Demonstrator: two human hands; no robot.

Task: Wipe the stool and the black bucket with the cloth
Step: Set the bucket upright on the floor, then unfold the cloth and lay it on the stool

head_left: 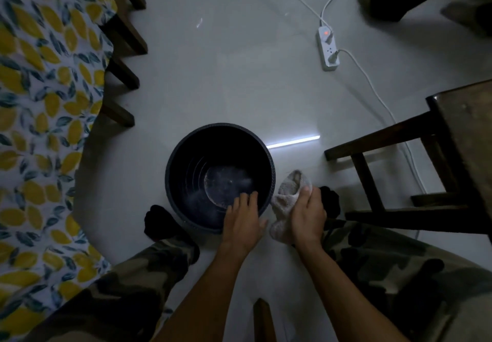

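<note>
The black bucket (pixel 213 155) stands upright on the grey floor between my feet, its dusty bottom showing. My left hand (pixel 243 218) grips the bucket's near rim, fingers hooked inside. My right hand (pixel 308 214) holds a pale crumpled cloth (pixel 288 190) pressed against the outer right side of the bucket. The dark wooden stool (pixel 436 160) stands at the right, apart from both hands.
A table with a lemon-print cloth (pixel 45 118) and dark legs fills the left. A white power strip (pixel 328 49) with cables lies on the floor at the back right; one cable runs under the stool. A wooden leg (pixel 262 320) rises between my arms.
</note>
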